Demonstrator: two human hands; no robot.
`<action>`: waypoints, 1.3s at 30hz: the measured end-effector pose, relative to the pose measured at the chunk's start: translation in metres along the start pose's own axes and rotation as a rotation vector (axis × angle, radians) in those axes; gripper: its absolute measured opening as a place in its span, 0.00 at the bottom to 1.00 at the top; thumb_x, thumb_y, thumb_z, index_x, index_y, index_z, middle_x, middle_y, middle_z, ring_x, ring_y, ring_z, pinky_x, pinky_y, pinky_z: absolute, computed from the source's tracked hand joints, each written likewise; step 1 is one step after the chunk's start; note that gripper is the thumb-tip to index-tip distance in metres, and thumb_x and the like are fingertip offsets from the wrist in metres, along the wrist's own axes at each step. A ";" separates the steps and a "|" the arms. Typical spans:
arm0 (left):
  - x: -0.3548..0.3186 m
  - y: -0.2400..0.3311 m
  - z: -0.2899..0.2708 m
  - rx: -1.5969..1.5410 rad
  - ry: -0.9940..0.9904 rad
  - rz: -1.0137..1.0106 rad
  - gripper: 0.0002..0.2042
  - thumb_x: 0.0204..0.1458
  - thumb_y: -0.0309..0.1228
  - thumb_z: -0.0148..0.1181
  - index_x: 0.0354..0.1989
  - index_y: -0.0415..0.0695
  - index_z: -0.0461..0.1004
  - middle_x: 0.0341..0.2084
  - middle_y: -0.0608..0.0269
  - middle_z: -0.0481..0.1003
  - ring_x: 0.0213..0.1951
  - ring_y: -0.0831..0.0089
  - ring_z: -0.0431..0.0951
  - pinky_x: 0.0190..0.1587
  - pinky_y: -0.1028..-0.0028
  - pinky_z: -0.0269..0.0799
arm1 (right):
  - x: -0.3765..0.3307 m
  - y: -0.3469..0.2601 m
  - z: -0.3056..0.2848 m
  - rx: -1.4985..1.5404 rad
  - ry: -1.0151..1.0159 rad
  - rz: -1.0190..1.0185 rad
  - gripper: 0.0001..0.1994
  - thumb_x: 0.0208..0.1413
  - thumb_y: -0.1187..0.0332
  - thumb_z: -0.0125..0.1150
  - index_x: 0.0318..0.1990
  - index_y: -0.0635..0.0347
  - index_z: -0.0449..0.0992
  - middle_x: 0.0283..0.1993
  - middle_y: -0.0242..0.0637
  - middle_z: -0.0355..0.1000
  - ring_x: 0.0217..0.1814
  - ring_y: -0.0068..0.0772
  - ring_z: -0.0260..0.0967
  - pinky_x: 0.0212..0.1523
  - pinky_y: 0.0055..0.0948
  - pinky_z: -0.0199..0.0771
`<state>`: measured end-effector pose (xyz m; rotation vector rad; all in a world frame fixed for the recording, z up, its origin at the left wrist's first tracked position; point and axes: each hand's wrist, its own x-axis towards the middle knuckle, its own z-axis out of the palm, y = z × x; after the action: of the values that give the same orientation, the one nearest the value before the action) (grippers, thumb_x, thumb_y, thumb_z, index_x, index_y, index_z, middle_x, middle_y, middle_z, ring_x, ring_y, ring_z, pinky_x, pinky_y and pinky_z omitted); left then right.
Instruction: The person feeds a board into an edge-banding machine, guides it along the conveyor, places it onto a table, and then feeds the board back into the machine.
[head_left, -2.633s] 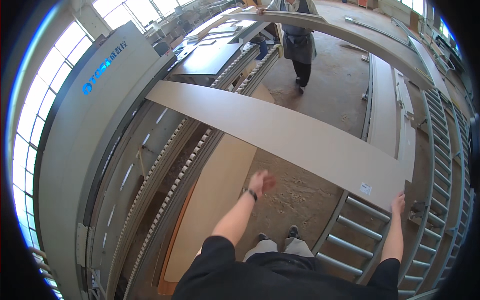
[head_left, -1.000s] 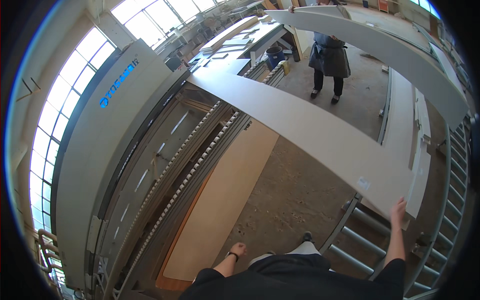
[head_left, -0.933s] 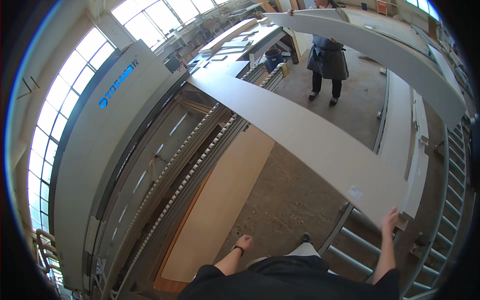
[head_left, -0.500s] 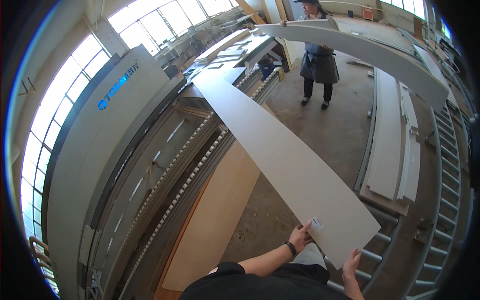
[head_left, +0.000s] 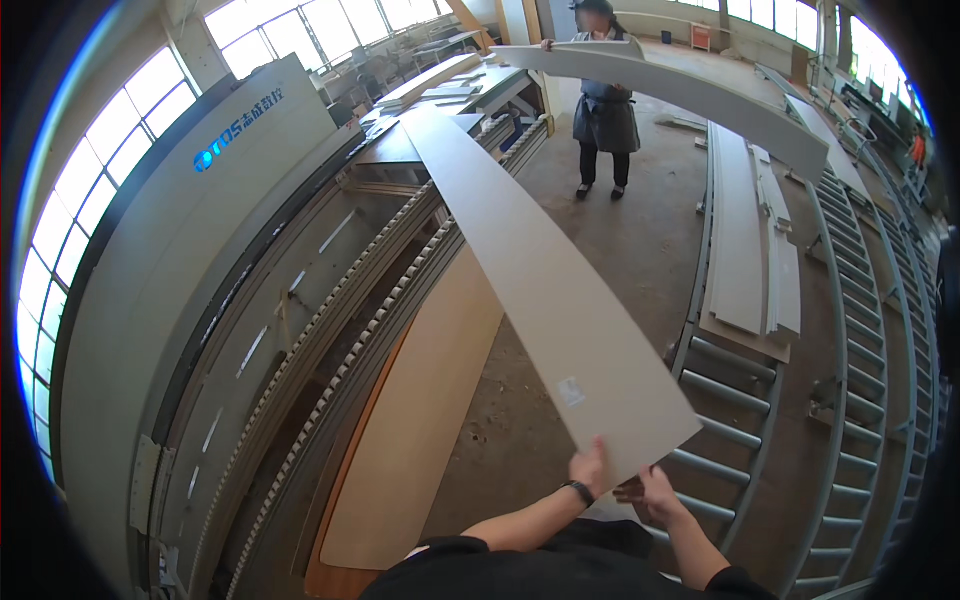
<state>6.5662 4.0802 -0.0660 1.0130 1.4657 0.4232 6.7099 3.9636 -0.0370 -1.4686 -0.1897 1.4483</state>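
Observation:
A long pale board [head_left: 560, 290] slopes from the near right up toward the worktable at the far left, a small white label on its near end. My left hand [head_left: 590, 466], with a dark band at the wrist, grips its left edge close to the near corner, thumb on top. At the near short edge is my right hand [head_left: 655, 493], closed on the board there with some fingers tucked beneath. Across the floor, a person in a dark apron [head_left: 606, 120] holds another long pale board [head_left: 700, 95].
To the left stands a long grey machine [head_left: 190, 230] with roller tracks [head_left: 380, 320]. A wood-coloured panel [head_left: 420, 420] leans beside it. Pale boards [head_left: 735, 240] lie stacked on the right roller conveyor [head_left: 725, 425]; another conveyor [head_left: 850, 350] runs farther right. Small pieces cover the worktable [head_left: 500, 90].
The board's near end has shifted left. My right hand has moved left along it, from the right side of the near edge, closer to my left hand. The view has turned right.

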 end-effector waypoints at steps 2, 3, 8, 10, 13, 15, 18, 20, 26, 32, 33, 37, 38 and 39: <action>-0.029 0.004 -0.038 0.000 0.155 -0.030 0.42 0.58 0.68 0.47 0.36 0.28 0.78 0.28 0.47 0.79 0.30 0.60 0.78 0.32 0.63 0.74 | -0.026 0.000 -0.002 0.013 -0.185 0.247 0.22 0.74 0.55 0.37 0.62 0.65 0.54 0.54 0.62 0.70 0.43 0.56 0.77 0.42 0.48 0.82; -0.037 0.002 -0.065 -0.031 0.151 -0.089 0.38 0.61 0.63 0.49 0.36 0.29 0.79 0.30 0.43 0.79 0.31 0.56 0.79 0.35 0.60 0.75 | -0.028 0.009 -0.014 -0.035 -0.138 0.240 0.22 0.74 0.54 0.36 0.61 0.65 0.54 0.52 0.63 0.71 0.41 0.56 0.77 0.41 0.47 0.82; -0.052 -0.076 -0.194 0.203 0.502 0.033 0.33 0.61 0.58 0.53 0.36 0.30 0.73 0.30 0.41 0.77 0.32 0.51 0.78 0.39 0.58 0.74 | -0.005 0.042 -0.094 -0.043 0.110 0.260 0.18 0.72 0.58 0.35 0.59 0.61 0.57 0.45 0.59 0.74 0.38 0.50 0.77 0.38 0.42 0.81; -0.064 -0.099 -0.240 0.247 0.595 0.117 0.37 0.61 0.61 0.49 0.31 0.28 0.74 0.28 0.40 0.77 0.29 0.51 0.77 0.36 0.58 0.73 | 0.012 0.058 -0.098 -0.109 0.121 0.264 0.17 0.68 0.60 0.40 0.57 0.59 0.60 0.43 0.54 0.75 0.37 0.44 0.77 0.36 0.41 0.80; -0.086 -0.162 -0.302 0.450 0.747 0.026 0.38 0.62 0.62 0.46 0.27 0.30 0.74 0.24 0.38 0.76 0.26 0.46 0.75 0.35 0.56 0.72 | 0.043 0.060 -0.038 -0.268 -0.014 0.279 0.16 0.66 0.58 0.48 0.54 0.56 0.65 0.45 0.56 0.75 0.42 0.49 0.76 0.41 0.43 0.79; -0.117 -0.173 -0.333 0.477 0.756 -0.019 0.39 0.62 0.63 0.46 0.25 0.30 0.74 0.23 0.37 0.76 0.26 0.43 0.75 0.35 0.55 0.71 | 0.049 0.060 0.026 -0.295 -0.115 0.253 0.17 0.66 0.56 0.48 0.54 0.57 0.66 0.49 0.56 0.76 0.44 0.49 0.77 0.43 0.41 0.79; -0.169 -0.208 -0.382 0.584 0.770 -0.024 0.36 0.61 0.62 0.47 0.32 0.30 0.77 0.29 0.36 0.79 0.30 0.41 0.77 0.37 0.55 0.73 | 0.054 0.076 0.114 -0.339 -0.259 0.233 0.20 0.66 0.54 0.44 0.55 0.60 0.65 0.50 0.56 0.76 0.44 0.46 0.77 0.43 0.39 0.78; -0.215 -0.245 -0.415 0.551 0.738 -0.037 0.35 0.60 0.61 0.48 0.36 0.32 0.78 0.32 0.37 0.79 0.32 0.41 0.78 0.38 0.55 0.74 | 0.035 0.089 0.160 -0.368 -0.325 0.218 0.21 0.66 0.53 0.44 0.55 0.61 0.64 0.49 0.56 0.76 0.44 0.46 0.77 0.43 0.38 0.77; -0.367 -0.346 -0.497 0.453 0.725 -0.128 0.33 0.58 0.61 0.50 0.43 0.36 0.79 0.36 0.38 0.81 0.37 0.39 0.79 0.41 0.53 0.75 | -0.010 0.169 0.258 -0.613 -0.460 0.225 0.25 0.67 0.51 0.39 0.58 0.62 0.63 0.49 0.55 0.76 0.44 0.46 0.76 0.46 0.37 0.73; -0.508 -0.462 -0.538 0.393 0.674 -0.372 0.33 0.55 0.60 0.52 0.46 0.38 0.79 0.37 0.39 0.81 0.39 0.39 0.79 0.42 0.53 0.75 | -0.028 0.235 0.362 -0.389 -0.506 0.380 0.44 0.64 0.32 0.41 0.72 0.61 0.51 0.67 0.62 0.62 0.68 0.57 0.63 0.67 0.49 0.62; -0.536 -0.490 -0.544 0.401 0.686 -0.381 0.32 0.54 0.59 0.53 0.46 0.37 0.79 0.37 0.39 0.81 0.39 0.39 0.79 0.42 0.53 0.75 | -0.047 0.240 0.400 -0.313 -0.546 0.380 0.47 0.62 0.29 0.41 0.74 0.60 0.49 0.69 0.63 0.58 0.71 0.58 0.58 0.70 0.50 0.58; -0.622 -0.563 -0.555 0.440 0.744 -0.395 0.30 0.52 0.57 0.55 0.46 0.39 0.79 0.35 0.40 0.81 0.36 0.38 0.78 0.39 0.53 0.75 | -0.069 0.257 0.510 -0.089 -0.784 0.334 0.42 0.63 0.36 0.51 0.72 0.61 0.55 0.68 0.62 0.60 0.71 0.54 0.60 0.70 0.50 0.60; -0.643 -0.589 -0.558 0.430 0.761 -0.407 0.30 0.52 0.57 0.55 0.46 0.40 0.79 0.34 0.40 0.81 0.36 0.37 0.78 0.39 0.52 0.75 | -0.080 0.271 0.524 -0.089 -0.781 0.336 0.42 0.63 0.36 0.51 0.72 0.61 0.55 0.68 0.62 0.60 0.71 0.54 0.60 0.70 0.50 0.60; -0.660 -0.615 -0.563 0.419 0.779 -0.420 0.29 0.51 0.57 0.56 0.46 0.41 0.80 0.34 0.40 0.81 0.35 0.37 0.78 0.39 0.52 0.75 | -0.090 0.285 0.538 -0.119 -0.745 0.306 0.39 0.63 0.41 0.53 0.70 0.63 0.58 0.66 0.60 0.62 0.68 0.53 0.62 0.67 0.48 0.64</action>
<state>5.7514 3.3981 -0.0257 0.8527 2.4885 0.2046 6.1009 4.0496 -0.0516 -1.0107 -0.5301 2.2259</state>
